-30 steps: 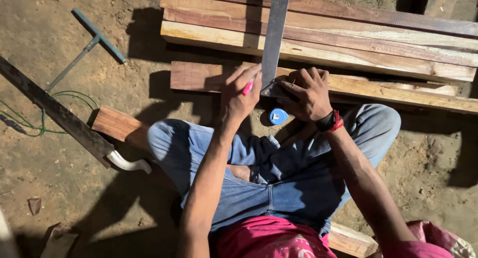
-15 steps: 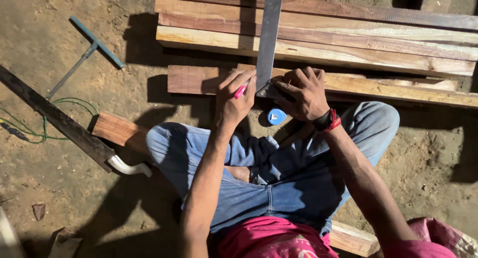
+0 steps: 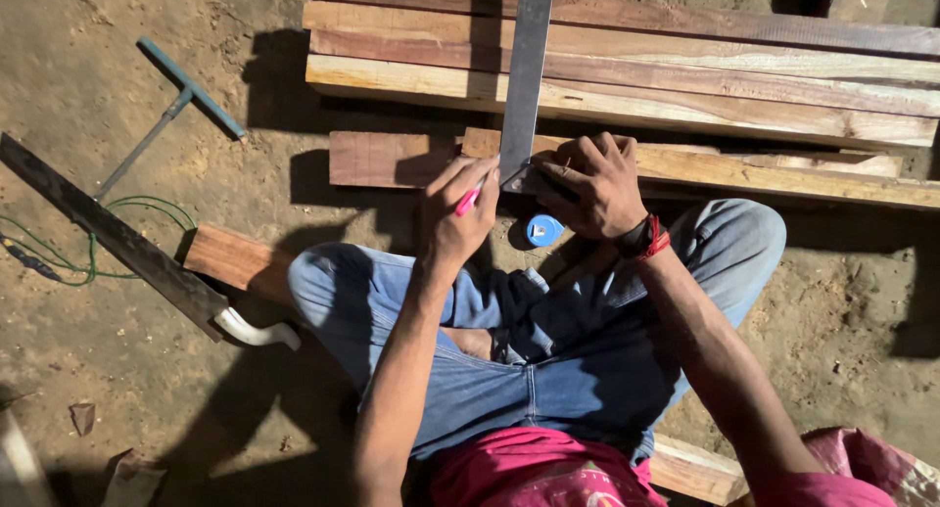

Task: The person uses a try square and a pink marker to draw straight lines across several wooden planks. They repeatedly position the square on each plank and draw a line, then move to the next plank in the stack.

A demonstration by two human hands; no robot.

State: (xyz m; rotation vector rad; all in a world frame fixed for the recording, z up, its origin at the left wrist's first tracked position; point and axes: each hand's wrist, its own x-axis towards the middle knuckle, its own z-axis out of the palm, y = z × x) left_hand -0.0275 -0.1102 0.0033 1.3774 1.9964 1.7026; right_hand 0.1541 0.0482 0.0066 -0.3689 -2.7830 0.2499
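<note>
Pink marker (image 3: 468,200) in the left hand (image 3: 458,213). Grey metal square (image 3: 525,76). Reddish-brown and pale yellow planks (image 3: 734,86). Blue jeans (image 3: 548,360), pink shirt (image 3: 529,473), red wristband (image 3: 654,239), blue round cap (image 3: 544,230), green wire (image 3: 108,235), teal T-handle tool (image 3: 186,81).

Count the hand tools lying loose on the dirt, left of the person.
2: a T-shaped metal tool with a blue-green crossbar at upper left, and a hand saw with a white handle beside the person's knee. Others may sit outside the frame.

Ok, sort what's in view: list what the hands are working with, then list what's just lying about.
In use: pink pencil in left hand; metal square pinned by right hand; plank.

Lying about: blue tape, T-handle tool, green cord, dark board, stacked planks.
</note>
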